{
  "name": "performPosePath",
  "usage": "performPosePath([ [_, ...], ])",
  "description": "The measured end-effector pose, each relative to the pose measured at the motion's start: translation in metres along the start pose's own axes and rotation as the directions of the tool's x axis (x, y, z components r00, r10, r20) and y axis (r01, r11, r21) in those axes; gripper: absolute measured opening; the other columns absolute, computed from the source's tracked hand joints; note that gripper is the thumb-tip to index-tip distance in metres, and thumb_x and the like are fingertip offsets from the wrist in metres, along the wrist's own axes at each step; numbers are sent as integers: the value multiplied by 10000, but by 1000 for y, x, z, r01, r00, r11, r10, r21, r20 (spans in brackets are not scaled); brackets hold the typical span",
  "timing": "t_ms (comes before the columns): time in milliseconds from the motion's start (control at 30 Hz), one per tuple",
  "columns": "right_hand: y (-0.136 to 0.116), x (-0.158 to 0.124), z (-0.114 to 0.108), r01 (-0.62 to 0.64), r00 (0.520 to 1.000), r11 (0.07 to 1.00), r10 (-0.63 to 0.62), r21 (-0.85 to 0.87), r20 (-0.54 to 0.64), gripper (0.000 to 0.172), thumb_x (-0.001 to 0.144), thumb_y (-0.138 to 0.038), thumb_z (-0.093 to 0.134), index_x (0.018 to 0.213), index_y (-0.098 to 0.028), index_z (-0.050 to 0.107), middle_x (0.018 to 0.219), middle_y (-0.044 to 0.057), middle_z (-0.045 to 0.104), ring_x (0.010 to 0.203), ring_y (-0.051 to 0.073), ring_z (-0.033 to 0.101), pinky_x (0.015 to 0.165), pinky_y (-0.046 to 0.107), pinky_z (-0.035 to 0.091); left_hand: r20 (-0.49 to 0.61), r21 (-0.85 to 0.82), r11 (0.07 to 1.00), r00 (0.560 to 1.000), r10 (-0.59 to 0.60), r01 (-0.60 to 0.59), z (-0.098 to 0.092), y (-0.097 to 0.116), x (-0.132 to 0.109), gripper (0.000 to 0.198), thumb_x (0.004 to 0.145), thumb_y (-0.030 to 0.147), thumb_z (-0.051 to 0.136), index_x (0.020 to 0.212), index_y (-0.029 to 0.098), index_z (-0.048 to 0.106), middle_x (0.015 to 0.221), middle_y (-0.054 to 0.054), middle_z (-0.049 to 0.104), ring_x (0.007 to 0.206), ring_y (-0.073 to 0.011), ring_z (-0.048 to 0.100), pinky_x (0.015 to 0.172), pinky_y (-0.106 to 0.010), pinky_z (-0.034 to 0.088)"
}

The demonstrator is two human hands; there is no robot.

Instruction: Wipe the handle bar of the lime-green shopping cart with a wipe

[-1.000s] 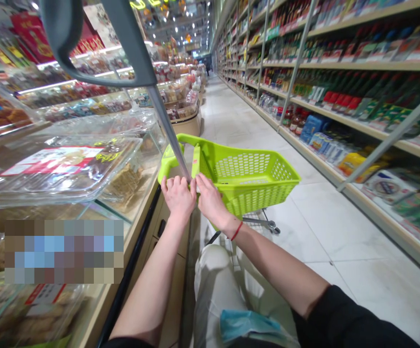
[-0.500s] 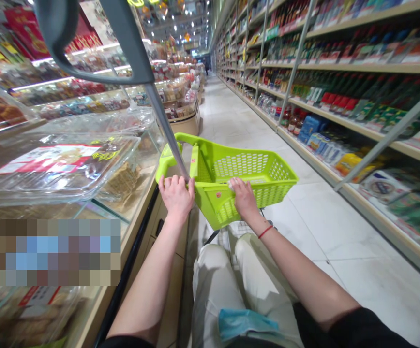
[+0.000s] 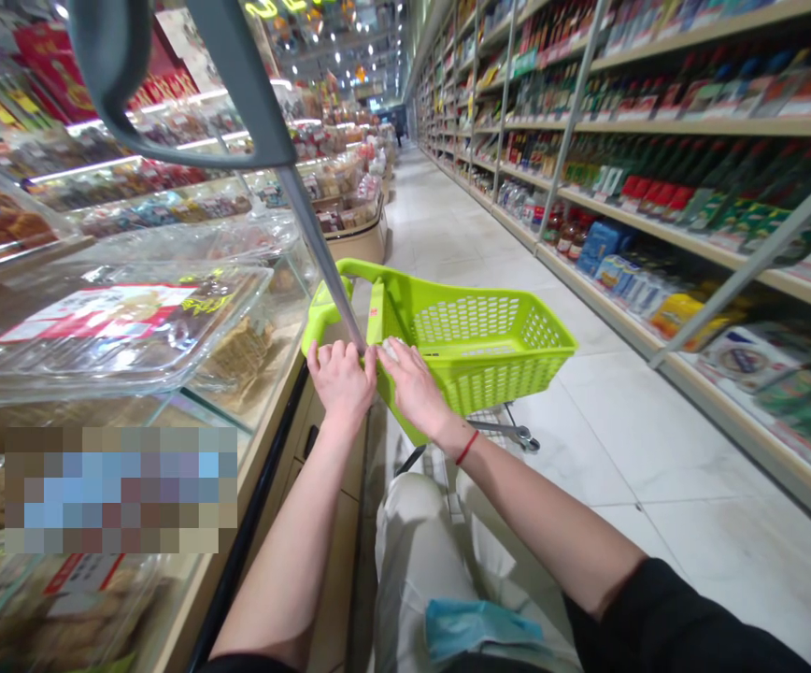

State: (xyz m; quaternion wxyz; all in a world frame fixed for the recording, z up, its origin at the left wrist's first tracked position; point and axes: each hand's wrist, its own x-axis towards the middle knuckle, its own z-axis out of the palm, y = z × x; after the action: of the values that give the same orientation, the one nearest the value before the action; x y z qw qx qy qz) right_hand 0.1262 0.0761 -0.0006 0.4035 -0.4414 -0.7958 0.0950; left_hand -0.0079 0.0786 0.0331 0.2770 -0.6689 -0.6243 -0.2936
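A lime-green shopping cart [image 3: 510, 379] with a perforated basket stands right in front of me. My left hand [image 3: 342, 374] is curled over the near left end of its rim, closed on it. Beside it, almost touching, my right hand [image 3: 412, 379] lies on the same rim with fingers bent over the edge. A small crumpled white thing, like a tissue [image 3: 392, 348], shows at the right fingertips. A metal pole [image 3: 321, 252] with a grey hooked top [image 3: 258, 131] rises by my left hand; its lower end is hidden. Little shows inside the basket.
Glass counters with packaged food in clear trays [image 3: 139, 318] line the left side. Tall shelves [image 3: 692, 131] of bottles and packets run along the right. Pale tiled floor [image 3: 440, 210] stretches ahead between them. A blue face mask [image 3: 479, 626] lies on my lap.
My right hand has slid left along the cart's rim to beside my left hand, carrying the white thing along. My left hand and the cart have hardly moved.
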Motion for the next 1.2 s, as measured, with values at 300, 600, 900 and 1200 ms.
performPosePath([
  [300,74,-29,-18,-101,994,987,95,-124,-53,681,789,54,342,1425,-119,513,1486,169,497,1428,227,401,1215,496,272,14,12,1000,1000,12,-12,1,-2,1,424,977,497,392,854,201,670,866,-108,652,993,-289,585,1146,-497,277],
  [600,106,-37,-25,-279,952,948,253,-151,-170,609,787,44,360,1325,-114,598,1408,170,568,1372,240,456,1183,490,320,8,-103,993,998,-59,59,2,2,-6,485,965,455,434,1265,102,579,1356,-216,569,1386,-362,403,1214,-601,140],
  [900,44,-7,-5,-80,995,997,81,22,-58,564,883,-37,360,1418,-108,525,1495,177,485,1418,229,406,1207,442,284,65,-174,983,995,75,-62,-4,47,-26,698,987,426,384,1554,64,197,1630,-220,178,1534,-337,67,1225,-577,154],
  [1200,60,-9,-9,-68,997,997,68,24,-19,506,963,-171,376,1458,-194,482,1528,120,463,1434,207,388,1234,483,188,299,-219,937,896,328,-270,17,65,-1,603,1013,427,296,1447,39,452,1497,-177,479,1431,-271,404,1227,-445,232],
])
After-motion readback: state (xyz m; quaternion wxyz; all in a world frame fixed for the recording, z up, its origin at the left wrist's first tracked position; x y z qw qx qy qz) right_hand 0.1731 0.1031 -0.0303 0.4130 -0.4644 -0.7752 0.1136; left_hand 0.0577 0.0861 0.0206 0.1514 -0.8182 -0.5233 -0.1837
